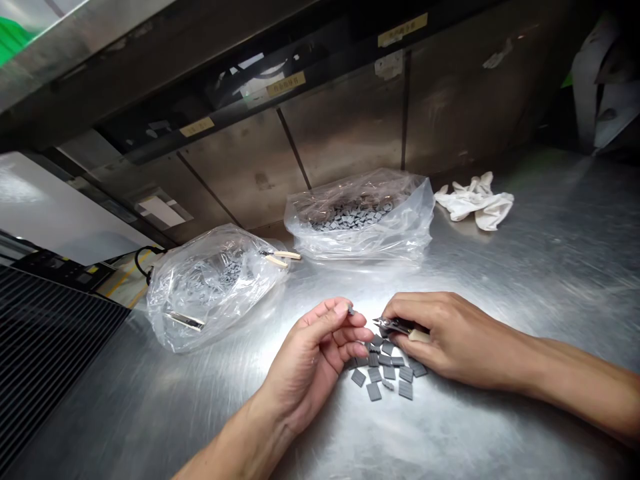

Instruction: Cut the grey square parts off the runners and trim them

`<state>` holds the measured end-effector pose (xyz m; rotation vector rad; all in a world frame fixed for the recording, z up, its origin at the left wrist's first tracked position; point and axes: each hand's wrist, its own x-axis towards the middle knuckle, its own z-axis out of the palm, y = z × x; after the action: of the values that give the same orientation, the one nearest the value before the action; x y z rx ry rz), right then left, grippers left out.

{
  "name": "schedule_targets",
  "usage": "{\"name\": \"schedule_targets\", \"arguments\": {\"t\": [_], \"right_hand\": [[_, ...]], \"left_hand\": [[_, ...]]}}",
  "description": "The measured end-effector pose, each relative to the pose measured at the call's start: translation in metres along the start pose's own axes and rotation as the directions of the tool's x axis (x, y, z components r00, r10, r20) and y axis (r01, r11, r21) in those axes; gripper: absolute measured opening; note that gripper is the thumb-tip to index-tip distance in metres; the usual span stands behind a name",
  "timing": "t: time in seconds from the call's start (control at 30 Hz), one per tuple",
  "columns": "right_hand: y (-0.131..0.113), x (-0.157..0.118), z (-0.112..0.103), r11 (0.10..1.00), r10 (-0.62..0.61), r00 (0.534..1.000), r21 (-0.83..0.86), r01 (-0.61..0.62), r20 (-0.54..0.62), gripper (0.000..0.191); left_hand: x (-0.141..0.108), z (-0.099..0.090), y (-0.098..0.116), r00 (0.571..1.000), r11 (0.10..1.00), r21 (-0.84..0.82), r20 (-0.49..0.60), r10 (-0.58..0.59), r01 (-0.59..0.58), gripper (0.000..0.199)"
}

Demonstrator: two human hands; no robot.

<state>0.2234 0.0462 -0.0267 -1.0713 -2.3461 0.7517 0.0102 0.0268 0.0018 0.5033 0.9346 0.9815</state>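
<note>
Between the thumb and forefinger of my left hand point(320, 357) is a small grey piece point(351, 310), mostly covered by the fingertips. My right hand point(450, 333) is wrapped round a pair of side cutters point(397, 325) with pale handles, the metal jaws pointing left towards my left hand. Cutters and piece are a short gap apart. Beneath and between both hands, several flat grey ribbed squares point(374, 391) lie scattered on the metal table point(450, 433). Some of them are partly hidden by my fingers.
A clear plastic bag point(357, 233) full of grey pieces stands at the back. To its left, another clear bag point(215, 287) holds small grey bits, with pale-handled pliers point(283, 257) and a metal tool point(185, 321) on it. White gloves point(477, 202) lie at the back right.
</note>
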Motion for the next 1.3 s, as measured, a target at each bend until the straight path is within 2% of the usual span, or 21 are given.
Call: {"name": "schedule_targets", "arguments": {"t": [0.27,0.53,0.73,0.87,0.93,1.3], "right_hand": [[0.0018,-0.0011,-0.0003,0.999,-0.029,1.0,-0.02,0.029,0.006,0.014],[0.0016,-0.0017,-0.0003,0.997,-0.074,0.997,0.011,0.074,-0.02,0.018],[0.0021,-0.0029,0.0024,0.999,-0.047,0.999,-0.023,0.046,-0.02,0.015],[0.003,-0.0024,0.0041,0.999,-0.05,0.999,-0.014,0.05,-0.021,0.016],[0.0033,-0.0019,0.0047,0.998,-0.057,0.998,-0.007,0.057,-0.025,0.019],[0.0045,-0.0013,0.0053,0.997,-0.071,0.997,-0.009,0.071,-0.037,0.016]], "left_hand": [[0.0012,-0.0007,-0.0001,0.999,0.999,-0.015,-0.016,-0.041,0.041,0.006],[0.0008,-0.001,-0.0022,1.0,0.997,0.068,0.015,-0.025,0.024,0.01],[0.0006,-0.0008,-0.0027,1.0,0.997,0.076,-0.028,0.006,-0.004,0.013],[0.0019,-0.0008,-0.0026,0.999,0.998,0.055,-0.049,0.002,0.0,0.004],[0.0021,-0.0004,-0.0024,0.998,0.998,0.058,-0.055,-0.004,0.007,0.01],[0.0029,-0.0023,-0.0034,0.999,0.996,0.081,-0.035,-0.016,0.019,0.012]]}}
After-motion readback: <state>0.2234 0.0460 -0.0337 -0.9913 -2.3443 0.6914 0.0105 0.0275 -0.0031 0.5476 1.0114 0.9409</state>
